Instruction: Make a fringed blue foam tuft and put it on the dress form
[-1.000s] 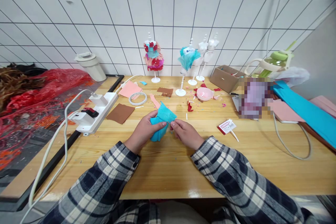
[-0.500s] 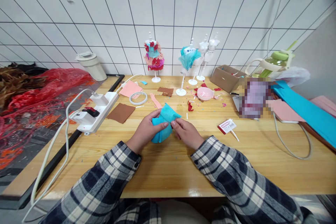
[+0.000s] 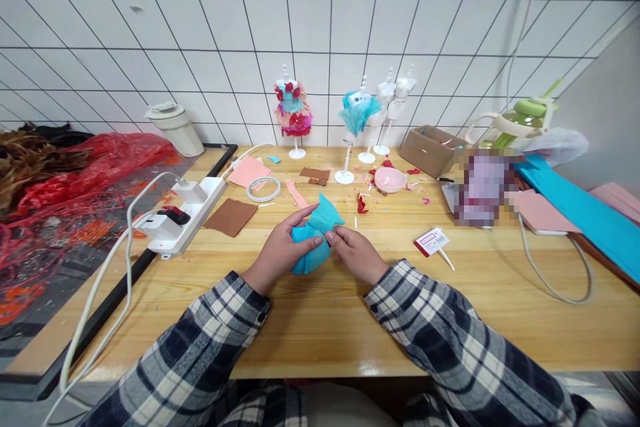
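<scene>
Above the front middle of the table, both hands hold a folded piece of blue crepe paper (image 3: 320, 219). My left hand (image 3: 283, 247) grips its left side, thumb pressed on the front and the other fingers mostly behind. My right hand (image 3: 359, 252) pinches the right edge near a gathered crease, its fingers closed. The upper part of the paper stands up in a point, and a rounded part hangs below the left thumb. Beyond the hands lie a pink paper strip (image 3: 296, 193) and a small white stick (image 3: 356, 222).
Small mannequins stand at the back, one in a red-and-blue paper dress (image 3: 294, 110), another in blue paper (image 3: 359, 113). Left are a power strip (image 3: 193, 220), tape roll (image 3: 263, 189) and brown paper (image 3: 231, 217). Right are a pink bowl (image 3: 391, 179), a labelled packet (image 3: 431, 240) and cardboard box (image 3: 431, 151).
The blue paper's top has turned a little and now stands in a sharper point. My left fingers have shifted slightly on it. The right hand keeps its pinch.
</scene>
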### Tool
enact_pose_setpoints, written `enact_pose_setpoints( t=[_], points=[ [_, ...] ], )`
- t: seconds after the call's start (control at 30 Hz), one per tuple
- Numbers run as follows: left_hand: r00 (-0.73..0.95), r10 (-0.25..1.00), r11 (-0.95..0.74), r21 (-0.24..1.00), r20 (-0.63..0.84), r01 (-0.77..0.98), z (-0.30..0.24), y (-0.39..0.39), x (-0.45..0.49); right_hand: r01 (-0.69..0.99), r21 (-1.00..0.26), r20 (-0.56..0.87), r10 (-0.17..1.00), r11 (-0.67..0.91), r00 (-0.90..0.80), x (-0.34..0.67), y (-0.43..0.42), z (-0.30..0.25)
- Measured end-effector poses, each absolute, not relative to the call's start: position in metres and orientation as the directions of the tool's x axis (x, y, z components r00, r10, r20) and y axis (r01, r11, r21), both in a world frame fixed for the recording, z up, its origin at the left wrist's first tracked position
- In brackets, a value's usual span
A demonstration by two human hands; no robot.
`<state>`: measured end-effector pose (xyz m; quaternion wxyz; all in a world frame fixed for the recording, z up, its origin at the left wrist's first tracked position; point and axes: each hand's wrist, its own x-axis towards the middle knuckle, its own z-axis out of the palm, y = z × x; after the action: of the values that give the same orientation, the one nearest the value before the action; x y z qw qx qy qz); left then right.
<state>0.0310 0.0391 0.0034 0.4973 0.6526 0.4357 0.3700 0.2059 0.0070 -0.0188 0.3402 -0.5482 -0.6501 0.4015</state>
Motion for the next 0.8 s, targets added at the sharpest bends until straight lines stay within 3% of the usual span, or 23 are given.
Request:
enact_pose_setpoints(
  t=[0.57,0.8],
  points=[
    [0.301,0.951,-0.179,0.918,0.07,0.354,0.0016,0.039,0.034,0.455,-0.886,0.027,0.989,0.09,-0.142,0.2038,0.0075,-0.0223],
    [0.335,0.94,-0.149,0.961,0.065,0.233,0.0077,0.0367,0.034,0.398,-0.915,0.006,0.989,0.066,-0.151,0.2045,0.0077,-0.0212]
  ],
)
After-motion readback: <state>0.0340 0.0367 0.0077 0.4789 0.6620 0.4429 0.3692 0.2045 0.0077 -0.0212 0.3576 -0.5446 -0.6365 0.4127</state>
